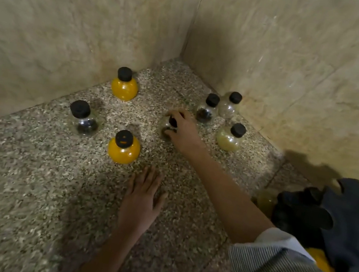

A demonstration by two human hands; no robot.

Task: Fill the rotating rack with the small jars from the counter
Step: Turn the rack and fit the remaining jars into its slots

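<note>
Left hand (139, 202) flat on counter (25, 182), fingers spread. Right hand (183, 128) farther in, clasping jar (168, 126) amid six more jars; rack (333, 226) at right edge.

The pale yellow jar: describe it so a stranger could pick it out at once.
Start at the corner where the two stone walls meet the speckled counter. Along the right wall stands a row of black-capped jars; the pale yellow jar is the nearest of them, just right of the right hand. Only its contents are pale yellow, not orange or dark.
</note>
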